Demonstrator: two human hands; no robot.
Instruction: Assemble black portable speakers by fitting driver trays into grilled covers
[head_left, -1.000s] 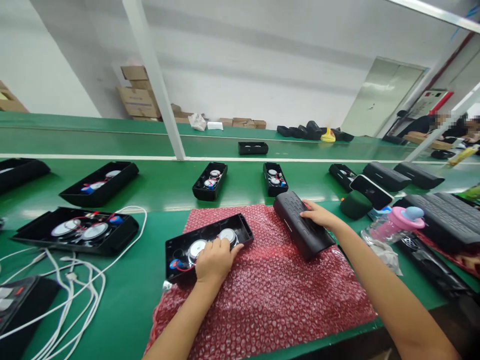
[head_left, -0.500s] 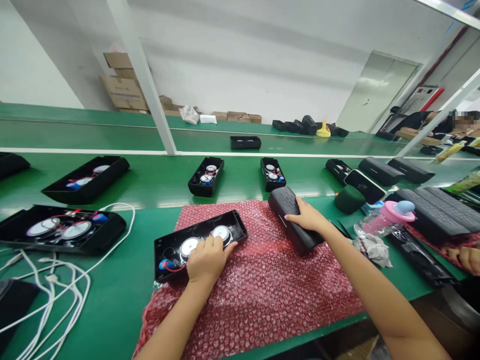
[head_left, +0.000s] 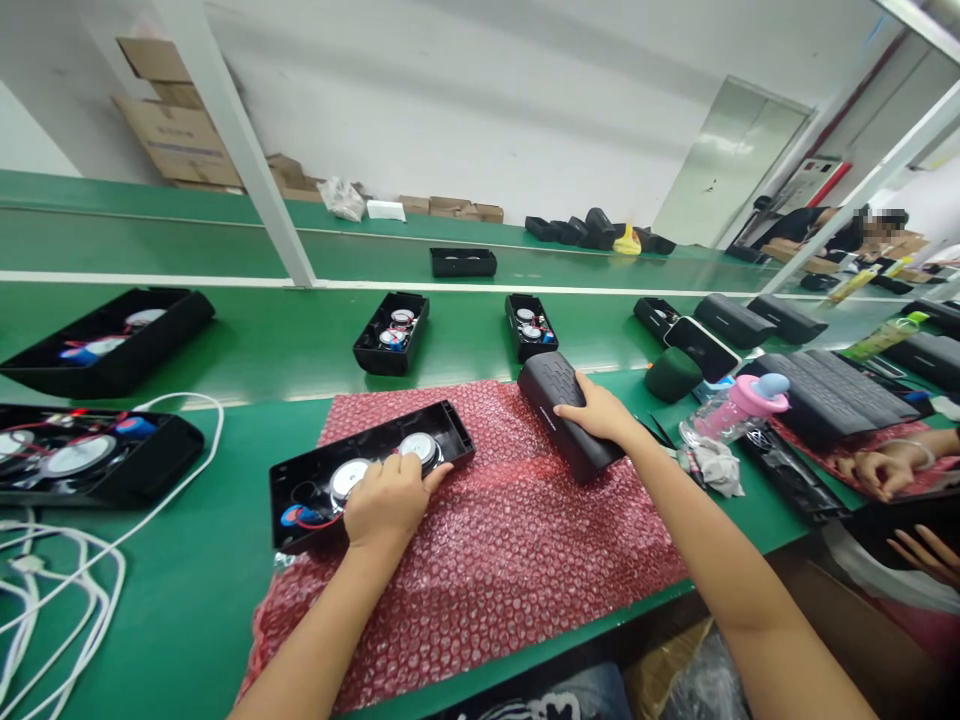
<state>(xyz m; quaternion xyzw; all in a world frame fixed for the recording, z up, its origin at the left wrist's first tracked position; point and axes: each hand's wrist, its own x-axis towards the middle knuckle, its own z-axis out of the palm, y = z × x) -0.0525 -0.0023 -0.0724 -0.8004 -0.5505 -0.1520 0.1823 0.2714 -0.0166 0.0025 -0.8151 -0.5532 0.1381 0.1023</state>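
Observation:
An open black speaker shell [head_left: 307, 478] with two silver drivers lies on the red bubble wrap [head_left: 510, 560]. My left hand [head_left: 386, 500] rests curled on its near edge, gripping it. Further right, a closed black speaker housing [head_left: 555, 405] with a grooved top lies slantwise on the wrap. My right hand [head_left: 596, 415] lies over its near right side, fingers wrapped on it.
Several open speaker shells [head_left: 391, 333] sit on the green conveyor [head_left: 262, 345] behind. White cables [head_left: 60, 570] lie at the left. A pink bottle [head_left: 739, 405], a green pad [head_left: 673, 375] and stacked black housings [head_left: 825, 400] stand right, beside another person's hands [head_left: 885, 470].
The view has swung to the right and down, so everything sits further left in the frame. Both hands keep the same hold on their speaker parts. A neighbour's hands have come into view at right.

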